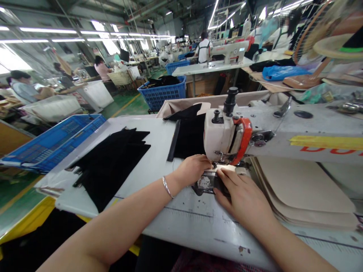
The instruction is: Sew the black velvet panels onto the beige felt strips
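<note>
My left hand (195, 168), with a silver bracelet on the wrist, reaches to the left side of the sewing machine's (219, 134) presser foot. Its fingers are curled together, and what they pinch is hidden. On the right, my right hand (245, 194) lies palm down with fingers stretched and thumb apart. Its fingertips touch a small pale piece (227, 167) near the needle area. Below them is the machine's metal bed plate (205, 182), partly covered by the hand. Just behind my left hand lies a black fabric piece (190, 136) with a strip along its edge.
A pile of black cut pieces (113, 162) lies on the table's left. Beige panels (300, 189) are stacked under the machine arm. Blue crates (53, 143) stand left, and another blue basket (164, 92) holds black cloth. A fan (309, 37) stands back right; several people work beyond.
</note>
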`<state>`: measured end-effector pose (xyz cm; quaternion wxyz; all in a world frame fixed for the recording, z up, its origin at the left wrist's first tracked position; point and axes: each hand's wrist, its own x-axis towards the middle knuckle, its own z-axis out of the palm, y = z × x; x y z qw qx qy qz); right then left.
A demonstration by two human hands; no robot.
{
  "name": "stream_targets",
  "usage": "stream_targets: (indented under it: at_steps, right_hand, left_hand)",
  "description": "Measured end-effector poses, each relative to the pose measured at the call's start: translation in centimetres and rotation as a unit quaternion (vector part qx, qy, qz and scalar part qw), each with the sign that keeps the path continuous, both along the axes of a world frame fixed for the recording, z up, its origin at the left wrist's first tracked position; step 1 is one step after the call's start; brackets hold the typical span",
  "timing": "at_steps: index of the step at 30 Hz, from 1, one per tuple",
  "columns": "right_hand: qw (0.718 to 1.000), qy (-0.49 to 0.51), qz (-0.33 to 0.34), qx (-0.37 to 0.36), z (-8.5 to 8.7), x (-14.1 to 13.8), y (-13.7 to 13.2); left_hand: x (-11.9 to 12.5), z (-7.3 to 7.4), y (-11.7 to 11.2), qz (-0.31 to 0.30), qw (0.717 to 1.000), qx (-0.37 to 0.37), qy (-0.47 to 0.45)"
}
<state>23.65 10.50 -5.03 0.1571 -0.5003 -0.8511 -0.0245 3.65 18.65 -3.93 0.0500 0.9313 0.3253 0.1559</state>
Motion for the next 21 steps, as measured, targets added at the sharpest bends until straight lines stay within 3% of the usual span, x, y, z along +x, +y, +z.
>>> stream_targets:
  at_steps: [8,21]
  right_hand:
    - [1.000,0.003,-0.006,0.001,-0.4,0.0,0.0]
    - [0.997,0.006,0.005,0.070,-1.4,0.0,0.4]
  left_hand:
    - [0.1,-0.2,0.0,0.003,1.000,-0.001,-0.008]
    - [0.1,-0.1,0.1,0.013,1.000,-0.018,-0.006]
